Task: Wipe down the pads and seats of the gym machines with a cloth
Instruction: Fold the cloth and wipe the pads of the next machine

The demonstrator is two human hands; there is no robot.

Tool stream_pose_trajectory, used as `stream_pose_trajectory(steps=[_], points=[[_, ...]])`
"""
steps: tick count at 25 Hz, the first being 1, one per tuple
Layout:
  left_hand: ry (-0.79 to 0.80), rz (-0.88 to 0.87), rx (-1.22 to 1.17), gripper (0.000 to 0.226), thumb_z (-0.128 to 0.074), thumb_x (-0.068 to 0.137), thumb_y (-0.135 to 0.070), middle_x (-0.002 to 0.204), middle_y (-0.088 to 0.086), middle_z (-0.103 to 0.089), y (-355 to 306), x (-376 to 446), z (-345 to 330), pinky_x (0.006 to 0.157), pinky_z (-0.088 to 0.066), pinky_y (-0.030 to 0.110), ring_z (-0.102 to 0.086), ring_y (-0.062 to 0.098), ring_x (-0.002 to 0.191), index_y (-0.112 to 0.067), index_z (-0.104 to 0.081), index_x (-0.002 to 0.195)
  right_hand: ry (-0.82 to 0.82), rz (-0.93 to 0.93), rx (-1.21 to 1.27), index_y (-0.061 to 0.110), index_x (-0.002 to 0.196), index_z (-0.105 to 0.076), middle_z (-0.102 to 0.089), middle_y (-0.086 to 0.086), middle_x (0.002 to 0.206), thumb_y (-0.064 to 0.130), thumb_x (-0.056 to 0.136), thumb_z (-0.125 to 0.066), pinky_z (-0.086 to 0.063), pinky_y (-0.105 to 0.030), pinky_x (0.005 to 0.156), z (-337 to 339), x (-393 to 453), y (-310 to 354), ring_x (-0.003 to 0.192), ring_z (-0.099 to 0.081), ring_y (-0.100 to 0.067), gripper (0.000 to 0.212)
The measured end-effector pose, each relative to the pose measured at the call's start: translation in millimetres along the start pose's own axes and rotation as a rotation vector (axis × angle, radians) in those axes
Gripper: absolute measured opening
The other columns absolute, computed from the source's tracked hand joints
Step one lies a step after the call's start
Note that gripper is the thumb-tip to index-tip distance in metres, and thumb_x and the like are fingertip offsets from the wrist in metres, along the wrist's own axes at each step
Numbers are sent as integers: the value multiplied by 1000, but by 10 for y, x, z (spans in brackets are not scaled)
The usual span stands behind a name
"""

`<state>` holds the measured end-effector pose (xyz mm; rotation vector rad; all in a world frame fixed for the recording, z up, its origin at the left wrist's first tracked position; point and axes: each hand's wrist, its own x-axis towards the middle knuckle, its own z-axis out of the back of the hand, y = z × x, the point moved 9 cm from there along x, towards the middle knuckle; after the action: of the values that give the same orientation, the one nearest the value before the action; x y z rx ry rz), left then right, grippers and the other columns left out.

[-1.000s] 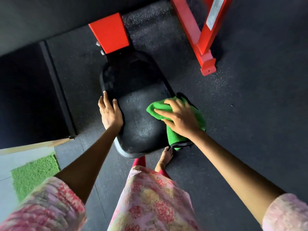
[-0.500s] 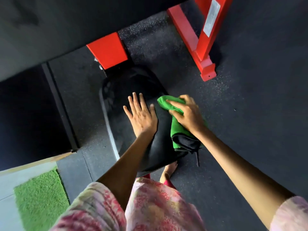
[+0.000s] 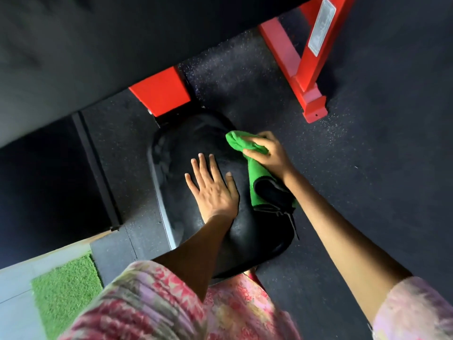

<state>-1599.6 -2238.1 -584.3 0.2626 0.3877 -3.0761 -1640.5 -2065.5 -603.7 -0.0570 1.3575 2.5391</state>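
Item: black seat pad (image 3: 220, 231), mounted below a red frame bracket (image 3: 160, 93). Our left hand (image 3: 212, 190) lies flat on it, fingers straight and spread. Our right hand (image 3: 268, 154) grips the green cloth (image 3: 255, 177) at the pad's right edge. Silver label plate (image 3: 321, 25) on the red frame leg (image 3: 294, 69): lettering too blurred to read. Open dark rubber floor (image 3: 367, 155) lies right of the pad.
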Motion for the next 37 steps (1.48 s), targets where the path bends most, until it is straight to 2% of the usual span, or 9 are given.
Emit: stream_pose_trajectory(steps=[6, 10, 13, 20, 22, 25, 28, 33, 37], points=[[-6, -14, 39, 70, -20, 85, -40, 155, 14, -20, 1, -8, -8, 116, -2, 49, -11, 29, 145, -7, -26, 147, 158, 116, -208, 22, 119, -65, -53, -9, 124, 30, 81, -68, -40, -39, 95, -491, 826, 582, 113, -47, -31, 39], [-55, -17, 13, 63, -27, 90, -38, 151, 15, -29, 8, 0, 10, 114, -7, 49, -20, 31, 142, -5, -33, 143, 102, 231, -97, 13, 110, -70, -56, -19, 112, 38, 75, -62, -36, -33, 92, -239, 269, 328, 103, -54, -37, 43], [-60, -11, 13, 62, -27, 91, -38, 152, 15, -29, 10, 3, -8, 115, -10, 50, -19, 30, 143, -5, -34, 143, 81, 199, -13, 10, 108, -70, -56, -18, 106, 41, 74, -57, -35, -30, 92, -120, -12, 122, 101, -56, -34, 47], [-76, -8, 27, 64, -24, 89, -38, 151, 15, -30, 25, 22, 13, 114, -11, 52, -21, 31, 142, -5, -35, 142, 170, 160, -186, 30, 123, -62, -51, -7, 123, 31, 83, -64, -42, -46, 96, -544, 819, 513, 113, -48, -31, 40], [-77, -5, 19, 65, -23, 89, -39, 152, 15, -29, 24, 18, 7, 115, -10, 51, -19, 31, 143, -6, -35, 143, 173, 129, -184, 32, 125, -59, -51, -6, 124, 32, 84, -63, -40, -45, 98, -545, 898, 522, 115, -47, -30, 42], [-97, -12, 12, 65, -23, 89, -39, 151, 15, -31, -3, 11, 28, 114, -11, 52, -21, 31, 143, -5, -37, 142, 132, 126, -146, 25, 125, -61, -50, -11, 125, 26, 84, -66, -31, -33, 103, -389, 630, 425, 115, -47, -29, 41], [-78, -22, 4, 68, -20, 88, -43, 153, 14, -27, -7, 3, 24, 115, -8, 51, -16, 30, 144, -6, -34, 143, 80, 94, -32, 15, 117, -66, -52, -17, 117, 24, 78, -69, -34, -37, 102, -138, 39, 197, 111, -50, -34, 41], [-36, -5, 3, 71, -14, 87, -44, 155, 12, -19, -28, -12, 37, 115, -3, 49, -10, 27, 145, -9, -28, 146, 5, 14, -27, 28, 119, -64, -53, -9, 113, 44, 76, -56, -40, -33, 95, 139, -912, -73, 109, -50, -27, 47], [28, -12, 27, 58, -30, 98, -36, 157, 11, -11, -9, -29, 9, 115, 0, 49, -2, 26, 146, -9, -18, 149, -393, -147, -127, 27, 119, -65, -56, -12, 111, 51, 80, -47, -49, -39, 84, 373, -1562, -235, 100, -55, -32, 49]])
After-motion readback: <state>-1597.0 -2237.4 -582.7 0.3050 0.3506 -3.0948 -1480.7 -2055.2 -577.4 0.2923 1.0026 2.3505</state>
